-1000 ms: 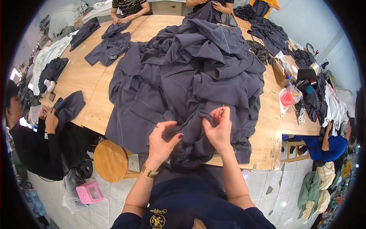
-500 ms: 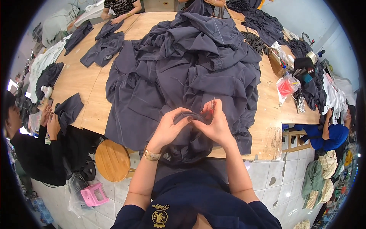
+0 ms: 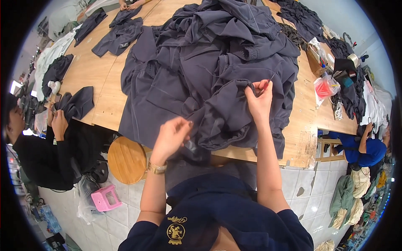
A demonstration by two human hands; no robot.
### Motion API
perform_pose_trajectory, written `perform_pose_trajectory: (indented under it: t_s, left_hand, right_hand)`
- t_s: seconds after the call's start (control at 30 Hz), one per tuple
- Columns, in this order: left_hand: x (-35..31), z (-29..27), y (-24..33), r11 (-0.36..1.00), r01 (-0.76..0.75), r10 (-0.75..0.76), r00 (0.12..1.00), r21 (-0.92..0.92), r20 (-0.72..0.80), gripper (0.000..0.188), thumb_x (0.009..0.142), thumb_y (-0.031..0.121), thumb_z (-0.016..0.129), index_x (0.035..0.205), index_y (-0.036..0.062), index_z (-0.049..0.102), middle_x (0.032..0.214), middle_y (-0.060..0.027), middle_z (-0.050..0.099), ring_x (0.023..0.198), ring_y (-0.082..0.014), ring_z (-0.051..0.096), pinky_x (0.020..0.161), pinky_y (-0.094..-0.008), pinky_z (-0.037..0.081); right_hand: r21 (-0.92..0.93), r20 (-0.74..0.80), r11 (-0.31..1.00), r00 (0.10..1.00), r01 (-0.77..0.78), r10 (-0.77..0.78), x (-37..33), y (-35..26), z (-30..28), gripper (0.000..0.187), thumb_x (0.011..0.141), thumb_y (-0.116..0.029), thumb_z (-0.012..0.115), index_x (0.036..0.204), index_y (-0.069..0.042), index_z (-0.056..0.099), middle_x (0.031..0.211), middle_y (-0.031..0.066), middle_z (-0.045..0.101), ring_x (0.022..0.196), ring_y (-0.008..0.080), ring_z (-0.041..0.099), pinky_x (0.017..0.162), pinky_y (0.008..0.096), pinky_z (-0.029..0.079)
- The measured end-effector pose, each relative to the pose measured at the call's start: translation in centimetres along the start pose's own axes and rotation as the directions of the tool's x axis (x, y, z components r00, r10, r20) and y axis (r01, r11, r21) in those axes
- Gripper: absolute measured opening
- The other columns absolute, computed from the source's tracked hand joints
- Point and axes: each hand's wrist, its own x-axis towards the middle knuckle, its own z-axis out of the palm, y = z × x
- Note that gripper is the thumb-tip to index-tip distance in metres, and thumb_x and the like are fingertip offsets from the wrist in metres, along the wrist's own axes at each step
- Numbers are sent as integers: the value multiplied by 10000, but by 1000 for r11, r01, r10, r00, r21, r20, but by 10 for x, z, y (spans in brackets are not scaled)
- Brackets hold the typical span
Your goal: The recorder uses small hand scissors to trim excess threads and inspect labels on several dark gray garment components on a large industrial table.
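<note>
Gripping garment and red tool in right hand, at table's near edge; curling left hand nearby, cannot tell whether around anything.

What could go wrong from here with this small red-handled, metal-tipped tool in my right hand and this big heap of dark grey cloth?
Your right hand holds the small red-handled tool close beside the gathered edge of a dark grey fabric garment; its exposed tip could snag or nick the cloth. Some dark grey cloth also droops past the near edge of the pale wooden table, so a piece might slip floorward.
</note>
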Motion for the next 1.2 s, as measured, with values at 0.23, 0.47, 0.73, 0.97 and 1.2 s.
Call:
perform_pose_trajectory:
  t_s: [0.23, 0.47, 0.73, 0.97, 1.2]
  left_hand:
    - [-7, 47, -17, 1000, 3, 2, 987, -28, 160, 373, 913, 335, 557, 971, -31, 594, 708, -68, 624, 615, -109, 611, 534, -250, 503]
    - [-8, 50, -13, 757, -96, 159, 986, -647, 40, 233, 947, 232, 513, 1008, 18, 582, 796, -4, 607, 623, -61, 569, 535, -223, 489]
    - [-30, -2, 41, 412, -320, 155, 947, -853, -281, 248, 958, 196, 456, 1148, 47, 512, 995, -38, 607, 760, -122, 606, 590, -240, 507]
    - [-14, 4, 1, 232, -225, -58, 968, -946, -244, 190, 946, 217, 484, 1097, 111, 529, 1015, -7, 589, 879, -129, 588, 702, -269, 510]
    - [-16, 15, 16, 340, -195, 117, 979, -920, -164, 188, 911, 121, 556, 1094, 97, 520, 1028, -18, 583, 897, -123, 577, 705, -248, 491]
  right_hand:
    - [-103, -81, 994, 996, 37, -45, -1, 18, 2, 298, 748, -10, 641, 884, -33, 378, 726, 21, 474, 621, 77, 463, 601, 212, 411]
    - [-361, -47, 926, 990, 107, -133, -9, 10, 8, 301, 750, -40, 663, 884, -19, 394, 736, 113, 532, 607, 229, 547, 609, 316, 453]
    - [-276, 396, 961, 907, -30, 142, -58, -36, 57, 347, 784, -92, 700, 892, -22, 378, 740, 80, 550, 611, 150, 548, 565, 279, 436]
    - [202, 427, 979, 903, -43, -49, -83, -53, 52, 306, 763, -42, 662, 885, -37, 381, 826, 59, 511, 673, 109, 423, 611, 239, 377]
    - [135, 466, 982, 883, -131, 54, -88, -56, 64, 335, 763, 32, 638, 841, -50, 323, 878, 123, 548, 687, 167, 503, 626, 278, 423]
